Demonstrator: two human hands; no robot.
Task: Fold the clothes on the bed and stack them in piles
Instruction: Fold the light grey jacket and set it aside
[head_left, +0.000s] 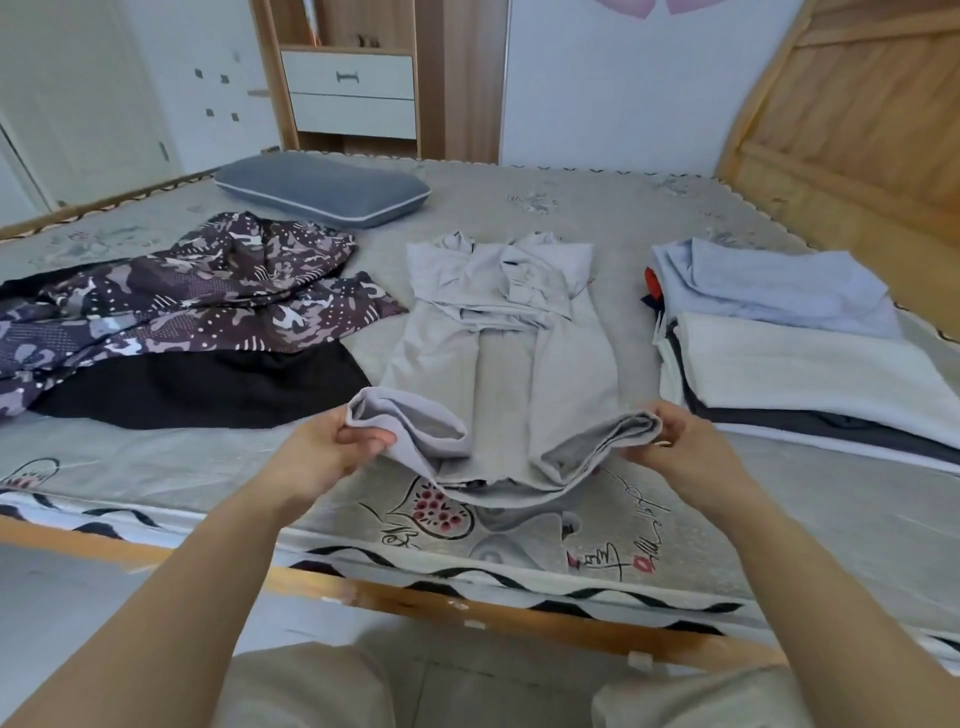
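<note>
At the centre of the frame the light grey garment (498, 332) lies lengthwise on the bed (597, 208), its near hem lifted. The left hand (332, 447) pinches the hem's left corner and the right hand (680, 447) pinches the right corner. Bare mattress runs along the near edge. The camouflage garment (182, 296) and the black garment (208, 387) crowd the left; the folded pile (800, 343) sits at right, cut off by the frame edge.

Grey-blue pillow (322, 189) at far edge; white drawer unit (349, 93) beyond; wooden headboard (852, 130), probably, at right.
</note>
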